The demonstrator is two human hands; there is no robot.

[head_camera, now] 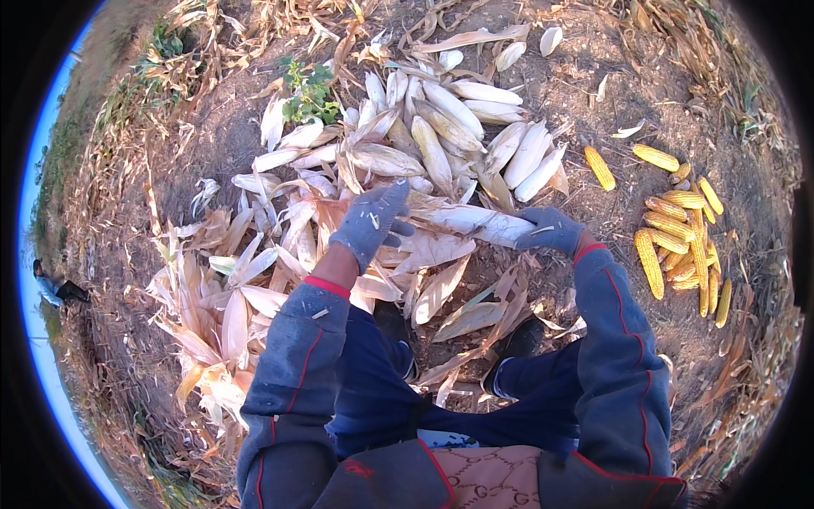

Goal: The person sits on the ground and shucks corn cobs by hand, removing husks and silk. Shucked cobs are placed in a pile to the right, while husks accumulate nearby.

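My right hand [551, 230], in a grey work glove, grips one end of a corn ear in its pale husk [474, 219]. The ear lies nearly level across the space in front of my knees, its loose husk end pointing left. My left hand [374, 223], gloved the same way, is beside that loose end with fingers and thumb apart. Bits of dry husk cling to this glove. Beyond both hands is a heap of unhusked corn ears [439, 127]. Stripped husks [235, 318] pile up to the left and below my left hand.
Bare yellow corn cobs [683, 235] lie in a loose pile on the soil at right, with a single cob [600, 168] apart from them. A green leafy weed [308, 92] grows by the heap. Dry stalks [699, 38] ring the ground. A person [58, 286] is far left.
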